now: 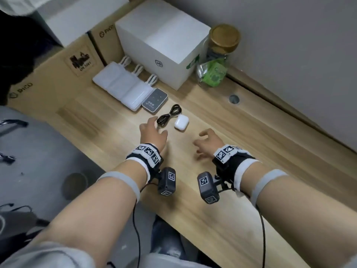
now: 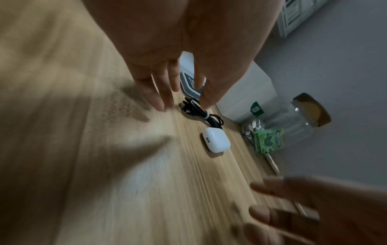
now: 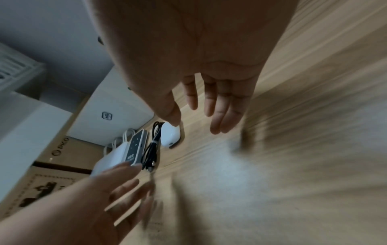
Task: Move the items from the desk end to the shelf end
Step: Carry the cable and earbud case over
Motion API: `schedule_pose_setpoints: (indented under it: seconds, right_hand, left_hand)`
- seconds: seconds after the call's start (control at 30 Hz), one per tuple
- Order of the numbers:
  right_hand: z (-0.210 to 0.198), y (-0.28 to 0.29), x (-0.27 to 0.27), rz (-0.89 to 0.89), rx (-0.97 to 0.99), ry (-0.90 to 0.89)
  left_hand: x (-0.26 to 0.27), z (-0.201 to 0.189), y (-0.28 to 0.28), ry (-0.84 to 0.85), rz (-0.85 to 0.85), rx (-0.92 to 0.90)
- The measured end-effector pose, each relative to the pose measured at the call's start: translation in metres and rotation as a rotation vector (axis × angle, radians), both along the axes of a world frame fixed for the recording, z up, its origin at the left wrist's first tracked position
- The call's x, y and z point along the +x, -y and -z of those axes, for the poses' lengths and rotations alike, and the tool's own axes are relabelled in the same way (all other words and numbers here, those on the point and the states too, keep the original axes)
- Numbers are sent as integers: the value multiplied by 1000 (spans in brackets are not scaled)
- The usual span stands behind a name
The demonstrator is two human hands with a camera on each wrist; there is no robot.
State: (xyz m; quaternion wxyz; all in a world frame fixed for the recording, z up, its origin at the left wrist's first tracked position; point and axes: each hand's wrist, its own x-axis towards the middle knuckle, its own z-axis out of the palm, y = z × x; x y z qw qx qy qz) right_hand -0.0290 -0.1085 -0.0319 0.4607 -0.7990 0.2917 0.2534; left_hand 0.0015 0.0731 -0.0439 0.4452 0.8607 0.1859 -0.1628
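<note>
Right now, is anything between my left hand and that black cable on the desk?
Nothing visible. The left hand hovers open just short of the cable, with only bare desk between them. The earbud case lies to the cable's right, off that path.

The cardboard boxes [image 1: 58, 74] read "PICO", and one bears a label [image 1: 82, 61] marked "UN 3481".

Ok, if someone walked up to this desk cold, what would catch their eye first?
Probably the two open hands, left hand and right hand, hovering over the wooden desk and holding nothing. Just beyond the fingers lie a white earbud case and a coiled black cable side by side. Behind them stand a big white box and a cork-lidded glass jar with green packets by the wall.
</note>
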Motion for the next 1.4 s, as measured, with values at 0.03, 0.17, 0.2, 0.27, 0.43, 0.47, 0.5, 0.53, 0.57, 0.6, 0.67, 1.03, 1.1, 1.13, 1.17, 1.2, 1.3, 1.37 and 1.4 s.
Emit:
schedule_pose_setpoints:
  seconds: [0.03, 0.17, 0.2, 0.27, 0.43, 0.47, 0.5, 0.53, 0.57, 0.6, 0.67, 1.03, 1.1, 1.13, 1.17, 1.2, 1.3, 1.37, 1.4]
  right_hand:
    - [6, -7, 11, -26, -52, 14]
    - [22, -32, 49, -145, -241, 103]
    - [27, -36, 58, -169, -279, 111]
    - [34, -46, 71, -215, -348, 113]
    - [33, -55, 77, -195, -381, 62]
    - [30, -53, 71, -195, -362, 61]
    - [27, -49, 64, -189, -335, 67]
    - [24, -43, 53, -168, -299, 75]
    - [21, -35, 40, -135, -259, 85]
    - [17, -26, 27, -92, -224, 92]
    - [11, -3, -4, 17, -160, 109]
    - [-42, 181, -271, 720, -17, 212]
    - [-51, 215, -341, 832, -40, 264]
    - [-56, 232, -378, 887, -48, 287]
    - [-61, 248, -417, 946, -57, 309]
    - [-66, 264, -457, 1004, -69, 328]
    - [-86, 308, -577, 1144, -124, 346]
    - [-104, 333, -651, 1218, -183, 355]
    - [-112, 343, -685, 1254, -217, 364]
  left_hand:
    - [11, 6, -2, 9, 25, 9]
    - [43, 30, -5, 57, 165, 143]
    - [47, 34, -7, 67, 191, 174]
    - [53, 40, -9, 83, 194, 196]
    - [54, 44, -10, 105, 197, 204]
    - [53, 41, -8, 99, 206, 210]
    - [53, 40, -7, 89, 216, 214]
    - [51, 37, -4, 80, 224, 212]
    - [49, 35, 0, 78, 231, 203]
    - [46, 32, 6, 84, 233, 186]
    - [35, 24, 25, 83, 231, 138]
    - [-143, -40, 244, -44, 610, -263]
    - [-199, -48, 291, -18, 737, -265]
    - [-232, -53, 315, -15, 795, -273]
    - [-267, -58, 338, -30, 854, -294]
    - [-303, -61, 362, -54, 911, -325]
    - [-415, -74, 428, -155, 1028, -413]
    - [-480, -84, 466, -229, 1065, -458]
    - [-509, -89, 483, -254, 1081, -472]
